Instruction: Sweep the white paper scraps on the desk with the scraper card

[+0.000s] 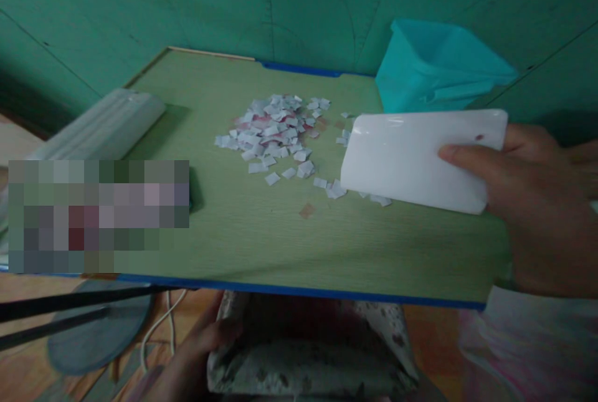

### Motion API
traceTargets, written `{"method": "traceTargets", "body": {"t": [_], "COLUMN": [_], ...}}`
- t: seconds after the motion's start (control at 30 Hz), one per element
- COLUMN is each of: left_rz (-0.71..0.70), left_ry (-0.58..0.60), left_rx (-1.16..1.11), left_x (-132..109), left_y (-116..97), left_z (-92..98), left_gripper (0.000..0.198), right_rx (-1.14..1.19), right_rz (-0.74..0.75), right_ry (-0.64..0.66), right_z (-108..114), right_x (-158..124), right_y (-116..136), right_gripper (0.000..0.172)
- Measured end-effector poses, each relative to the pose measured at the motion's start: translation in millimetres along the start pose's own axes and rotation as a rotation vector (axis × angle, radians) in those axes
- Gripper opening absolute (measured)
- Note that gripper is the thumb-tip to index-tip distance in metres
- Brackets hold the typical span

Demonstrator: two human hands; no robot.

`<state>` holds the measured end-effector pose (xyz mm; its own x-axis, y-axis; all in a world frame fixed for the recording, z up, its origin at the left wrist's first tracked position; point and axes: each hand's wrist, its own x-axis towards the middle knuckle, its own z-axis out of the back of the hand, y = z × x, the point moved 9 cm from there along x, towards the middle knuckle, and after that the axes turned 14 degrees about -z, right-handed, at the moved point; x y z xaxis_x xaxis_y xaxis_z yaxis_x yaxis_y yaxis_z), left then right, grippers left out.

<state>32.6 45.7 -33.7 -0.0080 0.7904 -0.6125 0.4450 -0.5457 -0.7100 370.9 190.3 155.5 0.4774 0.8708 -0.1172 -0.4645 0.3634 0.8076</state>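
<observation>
My right hand [527, 196] grips a flat white plastic scraper [420, 156] by its right end, thumb on top. The scraper is held over the right part of the tabletop, with a few paper bits showing at its left and lower edges. A loose heap of small cut paper pieces [275, 124], mostly white with some pink, lies left of it. Below the table's front edge, my left hand [222, 333] is closed on the left rim of a floral cloth-covered container [308, 364], which stands open at my lap. The container's inside is dark.
The pale green folding table [261, 234] has a blue edge. A turquoise bin [434, 71] stands behind its right side, near the green wall [303, 3]. A white plastic-wrapped pack [107, 121] lies at left, beside a blurred-out area. Below are a round grey stool [98, 339] and a white cable [159, 333].
</observation>
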Motion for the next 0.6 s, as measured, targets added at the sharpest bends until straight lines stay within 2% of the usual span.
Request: {"method": "traceTargets", "body": {"t": [0.07, 0.13, 0.3, 0.37, 0.43, 0.53, 0.6], "left_rz": [0.007, 0.017, -0.057, -0.102, -0.075, -0.008, -0.028], "left_ry": [-0.024, -0.051, -0.095, -0.112, -0.119, -0.146, -0.144], "left_rx": [0.024, 0.065, 0.173, 0.156, 0.047, -0.104, -0.057], "left_x": [-1, 1, 15, 17, 15, 11, 10], "left_y": [4, 9, 14, 12, 15, 19, 14], "left_z": [6.1, 15.7, 34.2, 33.5, 28.3, 23.5, 24.3], "left_gripper": [0.066, 0.069, 0.081, 0.077, 0.072, 0.074, 0.08], "right_rx": [0.004, 0.017, 0.032, -0.005, -0.016, 0.006, 0.009], "right_rz": [-0.025, -0.041, 0.003, 0.038, 0.065, 0.068, 0.063], "right_ry": [0.097, 0.133, 0.077, 0.02, -0.013, 0.033, 0.079], "right_z": [-9, -11, -3, 1, 4, 1, -3], "right_x": [-1, -2, -1, -1, -1, -2, -3], "right_y": [-2, -4, -2, 1, 3, 2, 1], "right_gripper": [0.012, 0.011, 0.009, 0.009, 0.01, 0.009, 0.008]}}
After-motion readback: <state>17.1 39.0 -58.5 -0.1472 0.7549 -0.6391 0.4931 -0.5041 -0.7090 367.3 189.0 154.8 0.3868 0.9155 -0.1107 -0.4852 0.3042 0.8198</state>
